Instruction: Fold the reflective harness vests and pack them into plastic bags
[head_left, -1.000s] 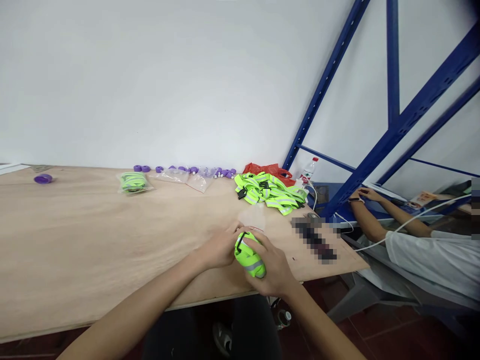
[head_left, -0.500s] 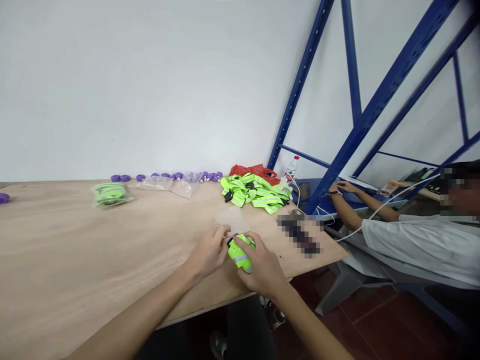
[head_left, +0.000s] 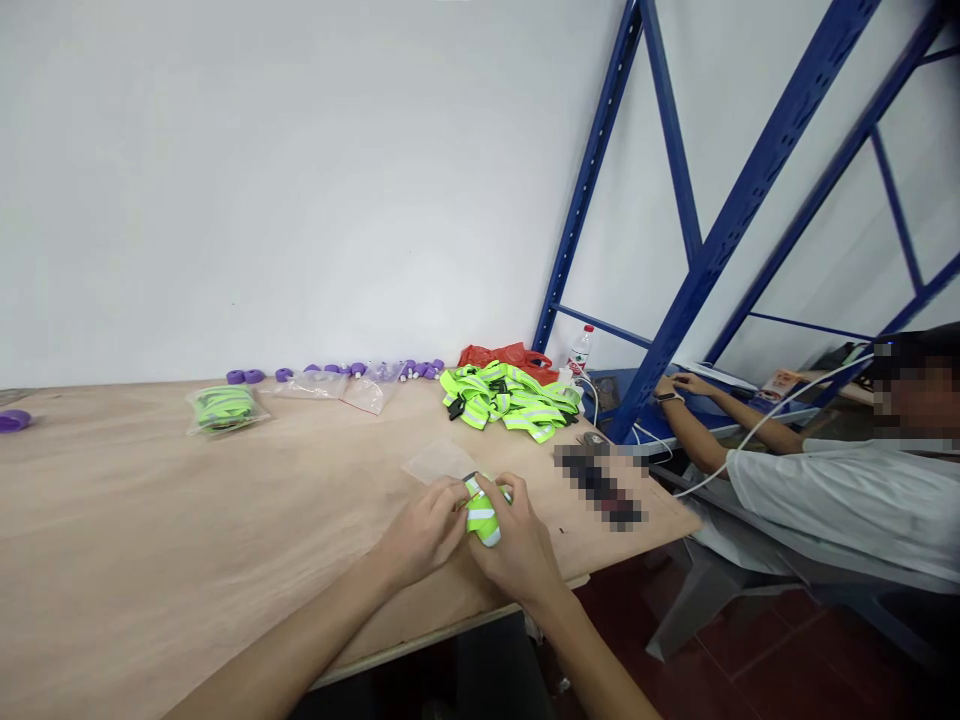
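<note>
A folded neon-yellow reflective strap (head_left: 482, 518) with silver stripes is held close to the table's front edge. My right hand (head_left: 517, 545) wraps around its right side, fingers over the top. At its left side my left hand (head_left: 427, 530) has its fingers closed against the bundle's edge; its fingertips are partly hidden. Just beyond my hands a clear plastic bag (head_left: 436, 462) lies flat on the wooden table (head_left: 187, 540). Farther back is a loose heap of the same reflective straps (head_left: 510, 400) with black buckles.
A bagged strap (head_left: 223, 408) lies to the left. Clear zip bags (head_left: 367, 390) and several purple rolls (head_left: 247, 377) line the wall. A red bag (head_left: 510, 355), a bottle (head_left: 580, 348) and blue shelf posts (head_left: 675, 300) stand right, beside a seated person (head_left: 825, 490).
My left hand has moved in against the strap bundle, and the thin line stretched between my hands no longer shows. The view has shifted slightly.
</note>
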